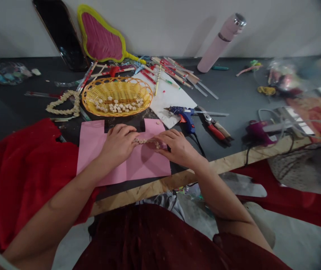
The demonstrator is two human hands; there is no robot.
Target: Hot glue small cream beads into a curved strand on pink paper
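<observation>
beige and knobbly, a short curved strip (141, 141) of small pieces is held between my hands, over a pink sheet (90, 150). my left hand (119, 144) pinches one end, and my right hand (179, 148) grips the other between thumb and fingers. just beyond my left hand sits a yellow basket (115, 88) with pale bits (118, 108) in it; a heart-shaped outline (76, 103) lies farther left. beyond my right hand are a blue glue gun (188, 120) and red-handled pliers (215, 129). red cloth (31, 161) spreads left of my left hand.
</observation>
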